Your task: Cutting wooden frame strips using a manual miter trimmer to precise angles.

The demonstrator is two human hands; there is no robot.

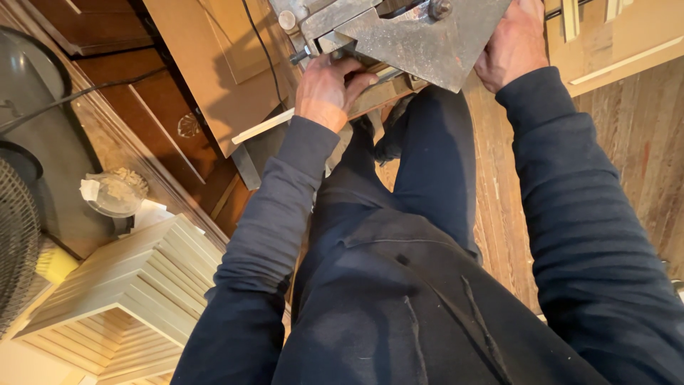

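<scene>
A grey metal machine (420,36) with a worn triangular plate sits at the top of the head view. My left hand (328,89) is curled on a wooden strip (377,96) just under the machine's left side, near a bolt. My right hand (514,44) grips the right edge of the metal plate. Both arms are in dark blue sleeves, and my dark trousers fill the middle of the view.
A stack of pale slatted wooden pieces (135,285) lies at lower left. A clear jar with a paper scrap (117,191) stands beside a dark fan (18,242). A black cable (260,43) runs over a brown panel (206,78). Worn floorboards (641,142) lie at right.
</scene>
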